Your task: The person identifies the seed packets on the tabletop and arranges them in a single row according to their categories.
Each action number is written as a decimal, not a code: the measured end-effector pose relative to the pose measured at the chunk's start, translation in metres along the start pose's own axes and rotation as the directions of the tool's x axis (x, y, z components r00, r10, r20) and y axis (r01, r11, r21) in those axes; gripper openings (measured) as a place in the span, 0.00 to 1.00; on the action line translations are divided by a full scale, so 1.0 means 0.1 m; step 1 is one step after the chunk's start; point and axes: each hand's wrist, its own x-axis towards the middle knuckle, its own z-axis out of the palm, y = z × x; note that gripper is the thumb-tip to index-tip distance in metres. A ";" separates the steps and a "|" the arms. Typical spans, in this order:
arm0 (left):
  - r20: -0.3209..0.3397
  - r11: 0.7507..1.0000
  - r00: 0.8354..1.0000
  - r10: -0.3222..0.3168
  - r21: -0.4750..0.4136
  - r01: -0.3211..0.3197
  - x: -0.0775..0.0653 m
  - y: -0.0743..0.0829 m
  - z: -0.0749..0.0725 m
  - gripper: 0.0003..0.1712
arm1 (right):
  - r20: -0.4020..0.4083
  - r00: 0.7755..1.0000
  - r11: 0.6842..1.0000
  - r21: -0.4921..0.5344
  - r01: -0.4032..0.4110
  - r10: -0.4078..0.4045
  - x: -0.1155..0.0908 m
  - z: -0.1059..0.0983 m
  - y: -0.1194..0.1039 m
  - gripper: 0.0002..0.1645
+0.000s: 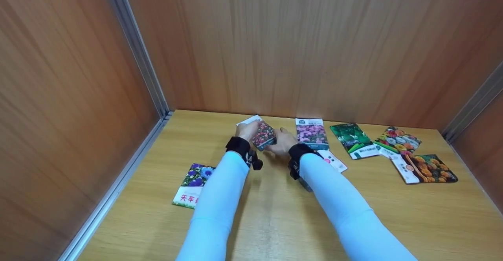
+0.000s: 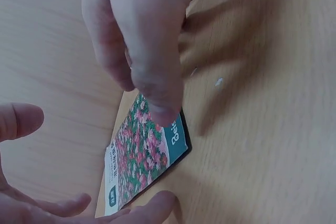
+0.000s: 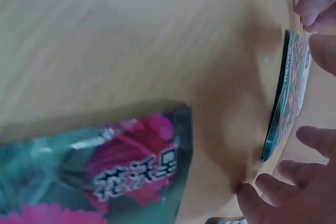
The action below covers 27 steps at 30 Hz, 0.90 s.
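A seed packet (image 1: 264, 135) with pink and red flowers and a teal end lies tilted near the back of the table, between my two hands. At its upper left is my left hand (image 1: 248, 130), covering part of its edge; in the left wrist view the fingers (image 2: 157, 205) are spread beside the packet (image 2: 142, 153). By its lower right corner is my right hand (image 1: 285, 142), fingers loosely spread; whether it touches the packet is unclear. A magenta-flower packet (image 3: 126, 169) lies under my right forearm, mostly hidden in the head view.
A blue-flower packet (image 1: 194, 182) lies at left, partly behind my left sleeve. Right of my hands are a purple-pink packet (image 1: 311, 132), a white-ended packet (image 1: 334, 160), a green packet (image 1: 353, 140), a mixed-flower packet (image 1: 399, 140) and an orange-flower packet (image 1: 430, 168). Wooden walls (image 1: 294, 48) enclose the table.
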 end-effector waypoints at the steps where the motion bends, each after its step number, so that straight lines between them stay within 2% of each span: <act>1: -0.001 1.000 1.000 0.002 0.009 -0.002 0.01 0.00 0.01 0.42 | 0.007 1.000 1.000 0.001 -0.011 0.011 0.00 -0.01 0.00 0.57; 7: -0.014 1.000 1.000 -0.011 -0.012 0.011 0.03 -0.02 0.04 0.41 | 0.025 1.000 1.000 0.017 0.017 -0.017 0.04 -0.02 0.01 0.50; 10: -0.037 1.000 0.999 0.006 0.006 -0.005 0.10 -0.05 0.05 0.41 | -0.057 0.998 0.997 0.068 0.027 -0.023 0.20 0.05 0.10 0.45; 11: -0.043 1.000 0.999 0.018 0.003 -0.018 0.22 -0.12 0.05 0.42 | -0.092 0.996 0.995 0.093 0.024 -0.016 0.27 0.09 0.15 0.44; 14: -0.063 0.999 0.998 0.026 0.021 -0.024 0.30 -0.19 0.06 0.37 | -0.205 0.979 0.991 0.136 0.022 0.007 0.47 0.20 0.32 0.40; 17: -0.078 1.000 0.997 0.020 0.009 -0.020 0.28 -0.24 0.05 0.29 | -0.274 0.962 0.991 0.127 0.031 0.005 0.49 0.23 0.39 0.38; 18: -0.074 1.000 0.997 0.002 0.004 -0.001 0.16 -0.20 0.05 0.26 | -0.285 0.958 0.992 0.122 0.034 0.003 0.48 0.23 0.41 0.39; 19: -0.079 1.000 0.997 0.000 0.001 0.001 0.14 -0.21 0.05 0.23 | -0.301 0.954 0.992 0.116 0.044 -0.007 0.48 0.24 0.43 0.40; 22: -0.062 1.000 0.998 -0.001 -0.018 0.000 0.12 -0.23 0.05 0.13 | -0.276 0.961 0.985 0.168 0.037 0.011 0.37 0.18 0.39 0.47; 24: -0.036 1.000 0.999 -0.001 0.001 0.001 0.15 -0.24 0.05 0.07 | -0.232 0.972 0.978 0.209 0.008 0.042 0.24 0.11 0.30 0.52; 25: -0.033 0.999 0.999 0.005 0.044 -0.004 0.20 -0.27 0.05 0.07 | -0.208 0.976 0.972 0.234 -0.009 0.059 0.18 0.07 0.24 0.54; 27: -0.026 0.985 0.998 0.049 0.168 -0.044 0.49 -0.40 0.04 0.08 | -0.166 0.983 0.961 0.275 -0.035 0.083 0.05 0.01 0.13 0.55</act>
